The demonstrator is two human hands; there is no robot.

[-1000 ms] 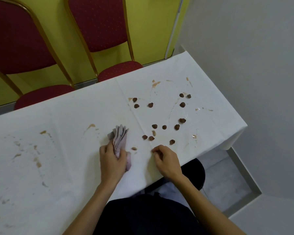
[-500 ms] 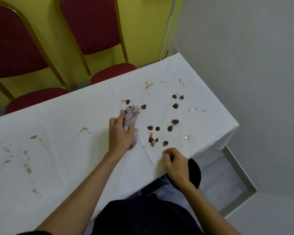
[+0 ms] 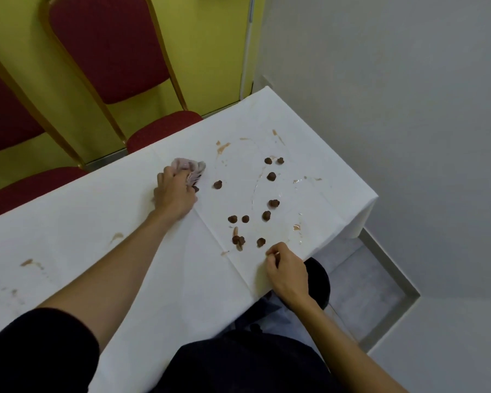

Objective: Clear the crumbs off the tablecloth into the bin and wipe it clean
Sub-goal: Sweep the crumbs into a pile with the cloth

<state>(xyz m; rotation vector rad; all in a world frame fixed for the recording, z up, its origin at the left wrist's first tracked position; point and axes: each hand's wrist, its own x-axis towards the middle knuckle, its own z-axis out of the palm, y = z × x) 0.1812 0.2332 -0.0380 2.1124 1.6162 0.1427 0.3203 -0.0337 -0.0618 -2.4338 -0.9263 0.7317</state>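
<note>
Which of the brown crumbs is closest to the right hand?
The lone crumb just beyond the right hand, near the front edge of the tablecloth. The clumped pair to its left is farther; the rest lie deeper in.

White tablecloth, creased, brown-smeared, draped over worktop. Crumpled pinkish cloth on it, gripped in left hand. Dark brown crumbs scattered at 4 o'clock of cloth.

We see one red chair backed against the yellow wall, a second red chair left of it, and a white pipe on that wall's right edge.
</note>
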